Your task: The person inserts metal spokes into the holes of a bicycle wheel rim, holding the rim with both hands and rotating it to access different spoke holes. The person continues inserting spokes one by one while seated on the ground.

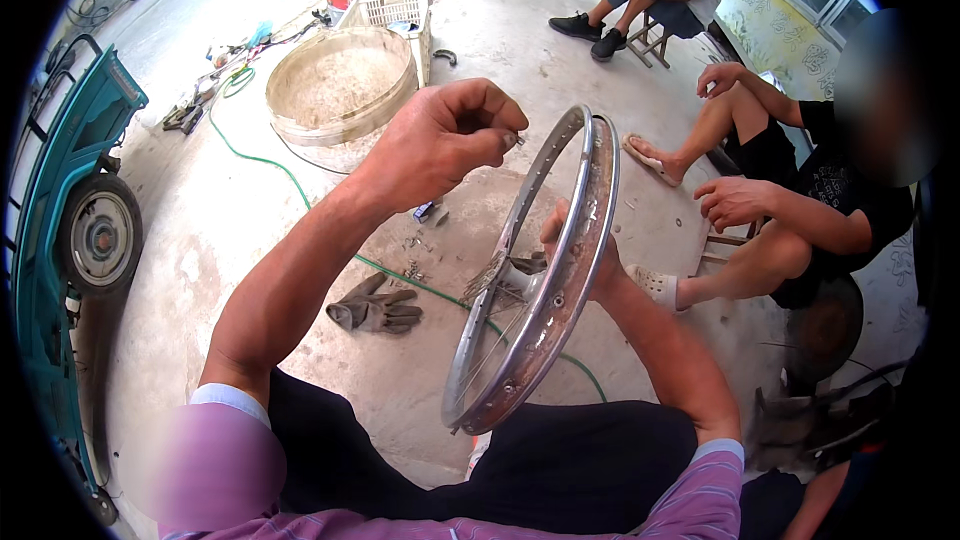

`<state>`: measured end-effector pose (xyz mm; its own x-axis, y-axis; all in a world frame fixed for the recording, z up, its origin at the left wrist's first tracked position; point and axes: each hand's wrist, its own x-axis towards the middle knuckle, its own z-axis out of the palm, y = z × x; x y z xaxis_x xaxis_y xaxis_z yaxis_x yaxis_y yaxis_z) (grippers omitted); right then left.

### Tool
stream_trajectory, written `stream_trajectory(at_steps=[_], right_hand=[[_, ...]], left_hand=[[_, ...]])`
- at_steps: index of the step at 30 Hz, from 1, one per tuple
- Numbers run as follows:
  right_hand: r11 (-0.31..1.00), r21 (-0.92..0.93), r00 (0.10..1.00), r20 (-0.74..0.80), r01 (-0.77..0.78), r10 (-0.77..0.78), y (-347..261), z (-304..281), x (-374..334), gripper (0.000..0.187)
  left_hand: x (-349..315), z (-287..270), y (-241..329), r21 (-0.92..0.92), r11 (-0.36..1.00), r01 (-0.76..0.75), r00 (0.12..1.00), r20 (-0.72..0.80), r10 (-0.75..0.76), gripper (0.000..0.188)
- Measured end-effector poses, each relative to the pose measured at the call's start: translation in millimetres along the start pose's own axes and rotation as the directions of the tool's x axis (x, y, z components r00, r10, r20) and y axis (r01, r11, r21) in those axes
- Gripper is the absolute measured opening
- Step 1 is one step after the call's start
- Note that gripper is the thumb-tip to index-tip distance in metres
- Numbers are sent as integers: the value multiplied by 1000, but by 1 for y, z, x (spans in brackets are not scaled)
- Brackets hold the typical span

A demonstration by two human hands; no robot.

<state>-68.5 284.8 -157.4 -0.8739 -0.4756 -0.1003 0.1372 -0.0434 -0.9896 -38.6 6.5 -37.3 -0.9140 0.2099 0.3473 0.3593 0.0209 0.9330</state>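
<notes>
L hand (445, 140) pinches tiny pc (519, 141), clear gap to wheel rim (545, 340) edge; R hand (608, 275) clamped on rim.

Wheel rim (543, 337) in right grip (607, 274)

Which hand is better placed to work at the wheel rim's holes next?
Probably the left hand: it is beside the upper part of the wheel rim, pinching a small piece too tiny to identify. The right hand looks busy holding the wheel rim from its right side.
</notes>
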Motion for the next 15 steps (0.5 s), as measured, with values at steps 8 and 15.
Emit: stream_trajectory(at_steps=[8, 15], right_hand=[[977, 212, 996, 89, -14, -5, 6, -15, 6, 40], [978, 206, 997, -64, -32, 46, 1, 10, 6, 19]], left_hand=[[-10, -2, 22, -58, 996, -63, 977, 199, 74, 19], [-17, 8, 25, -100, 989, -106, 968, 216, 126, 13]])
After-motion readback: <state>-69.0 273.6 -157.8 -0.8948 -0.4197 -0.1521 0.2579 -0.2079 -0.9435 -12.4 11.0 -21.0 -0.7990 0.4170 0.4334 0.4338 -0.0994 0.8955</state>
